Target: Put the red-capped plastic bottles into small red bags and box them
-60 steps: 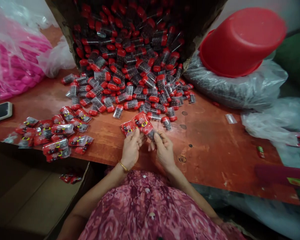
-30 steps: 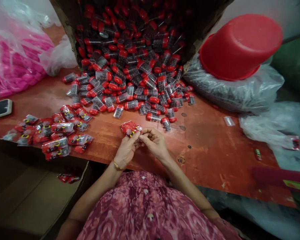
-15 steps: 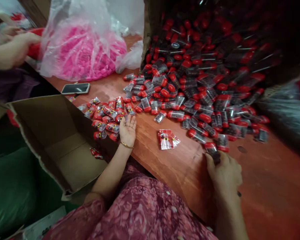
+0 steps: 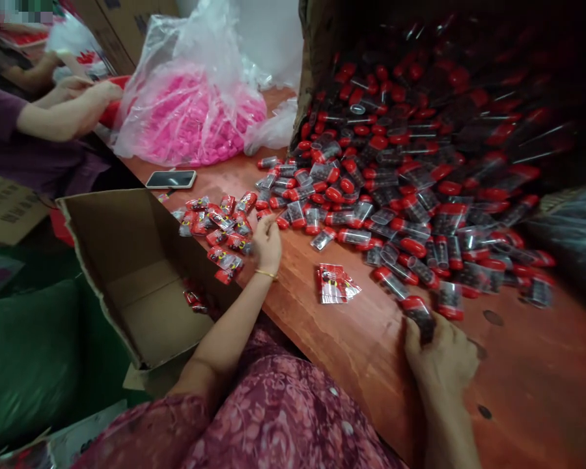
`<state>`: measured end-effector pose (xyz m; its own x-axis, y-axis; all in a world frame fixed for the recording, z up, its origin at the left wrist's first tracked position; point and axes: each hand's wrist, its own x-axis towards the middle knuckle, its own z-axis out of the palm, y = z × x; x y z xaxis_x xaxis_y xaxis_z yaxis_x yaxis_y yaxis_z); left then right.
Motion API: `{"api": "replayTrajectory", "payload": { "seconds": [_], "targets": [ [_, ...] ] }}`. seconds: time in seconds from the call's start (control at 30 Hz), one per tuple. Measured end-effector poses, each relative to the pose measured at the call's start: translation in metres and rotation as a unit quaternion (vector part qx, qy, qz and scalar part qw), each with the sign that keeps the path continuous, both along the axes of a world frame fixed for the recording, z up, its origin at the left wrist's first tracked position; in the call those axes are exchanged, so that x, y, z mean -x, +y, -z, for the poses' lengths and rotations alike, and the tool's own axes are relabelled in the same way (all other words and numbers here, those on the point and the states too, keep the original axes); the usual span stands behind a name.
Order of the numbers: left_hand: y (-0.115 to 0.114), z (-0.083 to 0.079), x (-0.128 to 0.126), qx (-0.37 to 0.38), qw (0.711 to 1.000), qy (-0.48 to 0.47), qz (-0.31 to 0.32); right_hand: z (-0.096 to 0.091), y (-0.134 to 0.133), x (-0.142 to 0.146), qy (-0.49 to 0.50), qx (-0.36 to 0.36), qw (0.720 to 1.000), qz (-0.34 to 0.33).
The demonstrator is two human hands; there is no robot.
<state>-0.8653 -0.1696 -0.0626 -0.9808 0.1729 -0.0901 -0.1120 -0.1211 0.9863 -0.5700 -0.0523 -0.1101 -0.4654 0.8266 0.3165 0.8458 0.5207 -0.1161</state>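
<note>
My right hand (image 4: 442,355) is closed around a small clear bottle with a red cap (image 4: 418,319) and dark contents, at the near edge of a large heap of similar bottles (image 4: 342,195). My left hand (image 4: 267,247), with a bracelet at the wrist, has its fingers curled in beside a pile of bottles in red printed wrappers (image 4: 219,228). Whatever those fingers may hold is hidden. Between the hands, a small stack of flat red printed sleeves (image 4: 336,284) lies on the table.
An open cardboard box (image 4: 146,319) stands below the table edge, with a few red wrapped pieces inside. A phone (image 4: 170,178) lies near a plastic bag of pink pieces (image 4: 195,124). At the left, a co-worker's hands (image 4: 85,98) are beside a red container (image 4: 120,98).
My left hand has gone from palm-up with fingers extended to curled, and some wrapped bottles beside it have shifted. My right hand still grips the bottle. The view has shifted left.
</note>
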Motion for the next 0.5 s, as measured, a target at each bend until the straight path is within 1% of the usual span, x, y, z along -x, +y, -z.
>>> {"api": "replayTrajectory", "payload": {
  "seconds": [0.03, 0.07, 0.1, 0.17, 0.23, 0.33, 0.4, 0.43, 0.5],
  "targets": [
    [0.004, 0.003, 0.008, 0.059, 0.996, 0.07, -0.001, 0.0, 0.0, 0.0, 0.005, 0.0, 1.0, -0.001],
    [0.008, 0.006, 0.015, 0.119, 0.985, 0.125, 0.001, 0.0, 0.0, 0.0, 0.009, 0.0, 1.0, -0.001],
    [0.01, 0.009, 0.021, 0.178, 0.97, 0.165, 0.004, 0.0, 0.0, -0.001, 0.013, 0.002, 1.0, 0.0],
    [0.01, 0.014, 0.03, 0.293, 0.932, 0.212, 0.008, -0.001, 0.002, -0.002, 0.015, 0.014, 1.0, 0.001],
    [0.002, 0.017, 0.034, 0.406, 0.886, 0.225, 0.006, -0.003, 0.004, -0.004, 0.005, 0.041, 0.999, -0.001],
    [-0.021, 0.015, 0.037, 0.55, 0.808, 0.209, -0.019, -0.006, 0.008, -0.007, 0.0, 0.079, 0.997, -0.019],
    [-0.039, 0.012, 0.038, 0.617, 0.763, 0.19, -0.039, -0.008, 0.011, -0.009, 0.011, 0.092, 0.995, -0.043],
    [-0.047, 0.01, 0.039, 0.64, 0.746, 0.179, -0.049, -0.008, 0.012, -0.01, 0.017, 0.096, 0.994, -0.052],
    [-0.056, 0.006, 0.045, 0.666, 0.725, 0.16, -0.077, -0.006, 0.015, -0.014, 0.018, 0.108, 0.992, -0.059]
  ]
}}
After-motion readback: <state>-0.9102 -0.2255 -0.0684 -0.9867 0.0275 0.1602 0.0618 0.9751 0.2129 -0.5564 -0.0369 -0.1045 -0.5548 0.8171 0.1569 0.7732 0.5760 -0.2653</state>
